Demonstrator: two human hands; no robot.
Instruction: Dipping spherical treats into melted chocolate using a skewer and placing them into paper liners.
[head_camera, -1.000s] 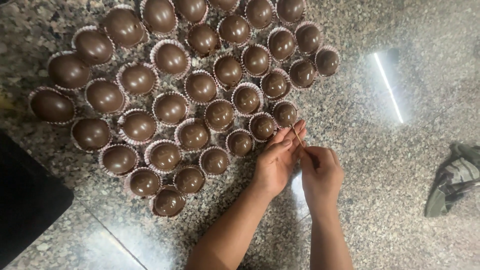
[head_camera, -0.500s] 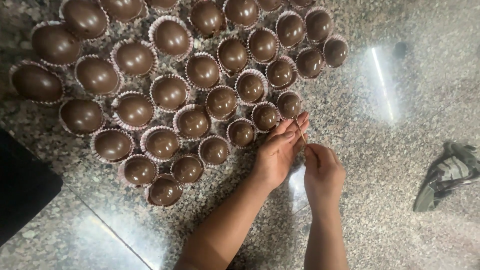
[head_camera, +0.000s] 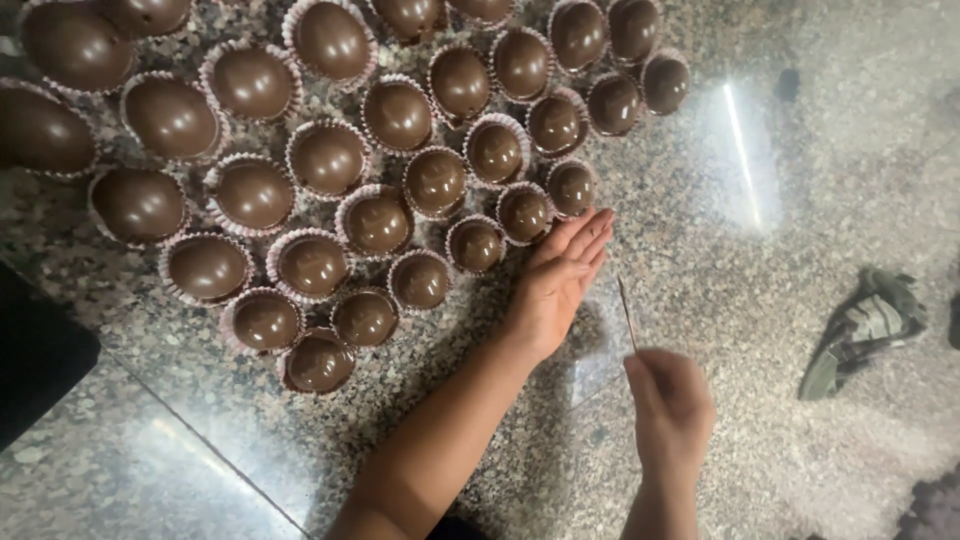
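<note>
Several glossy brown domes sit in pleated paper cups (head_camera: 376, 222), packed in rows on a speckled granite surface (head_camera: 720, 230). My left hand (head_camera: 558, 282) lies with its fingers straight and together. Its fingertips are beside the nearest small cups (head_camera: 572, 188), and it holds nothing. My right hand (head_camera: 670, 402) is lower and to the right, with its fingers closed on the bottom end of a thin stick (head_camera: 627, 312). The stick points up, and its tip is just right of my left palm without touching it.
A grey and dark shoe (head_camera: 862, 328) lies on the surface at the right. A dark flat object (head_camera: 35, 360) fills the left edge. Something dark and bumpy (head_camera: 935, 510) shows at the bottom right corner. A tile seam runs across the lower left.
Both hands were together at the stick beside the cups. My right hand has drawn back down and to the right with the stick, and my left hand has flattened out. The view has come closer.
</note>
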